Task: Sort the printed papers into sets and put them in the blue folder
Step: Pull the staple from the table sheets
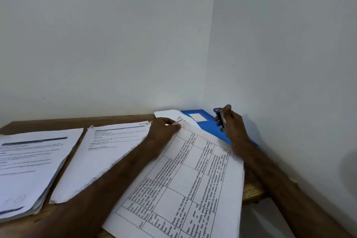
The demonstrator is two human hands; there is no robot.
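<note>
A printed sheet with a table lies slanted across the front of the wooden desk. My left hand pinches its far corner, which is curled up. My right hand grips a small dark stapler just above the blue folder. The folder lies flat in the back right corner, partly under the sheet and a blank white page. Two other sets of printed papers lie to the left: a thick stack and a thinner set.
The desk stands in a corner, with white walls behind and to the right. Its right edge ends just beyond my right forearm. The thick stack reaches the left edge of the view.
</note>
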